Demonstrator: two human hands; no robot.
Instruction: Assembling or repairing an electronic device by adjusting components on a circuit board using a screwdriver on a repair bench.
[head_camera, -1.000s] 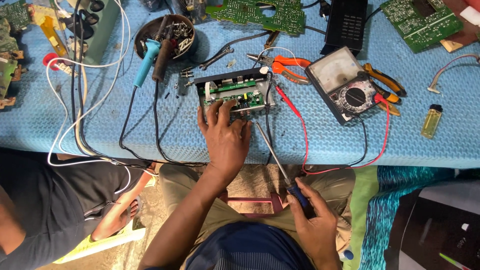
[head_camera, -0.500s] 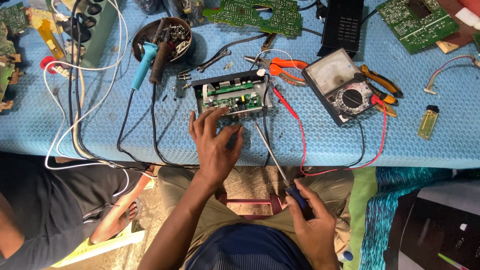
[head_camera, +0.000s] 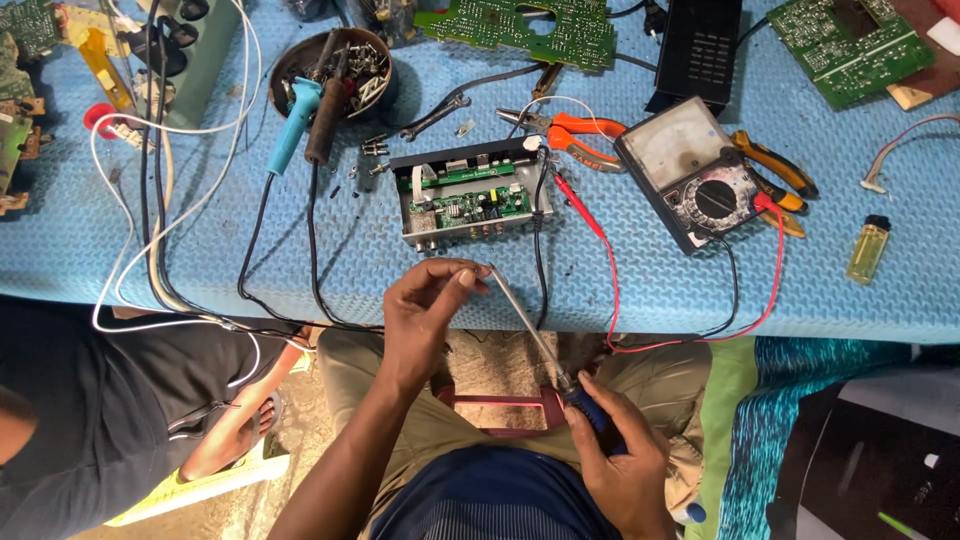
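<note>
Hidden or cut off: the screwdriver's (head_camera: 535, 335) blue handle is mostly buried in the right hand (head_camera: 620, 470); only a bit of it shows above the fist. Its tip disappears behind the left hand's fingertips (head_camera: 465, 278), so I cannot tell whether a screw sits on it. A second person at the lower left is cut by the frame edge.
Left hand (head_camera: 425, 320): fingers bunched together, thumb and forefinger pinching at the tip of the screwdriver shaft, over the near edge of the blue mat (head_camera: 200, 250).
Right hand: curled into a closed fist around the screwdriver handle, low over the lap, off the table.
Screwdriver: shaft slants from the right hand up and left to the left hand's pinch.
Open metal box (head_camera: 470, 195): lies on the mat just beyond the left hand, not touched, its green board exposed.
Meter (head_camera: 700, 170): right of the box, with a red lead (head_camera: 600, 240) and a black lead running toward the box.
Nearby: orange pliers (head_camera: 570, 132) between box and meter; a blue-handled soldering iron (head_camera: 295, 125) leaning in a round dish (head_camera: 285, 65) of small parts; a yellow lighter (head_camera: 868, 248) far right.
</note>
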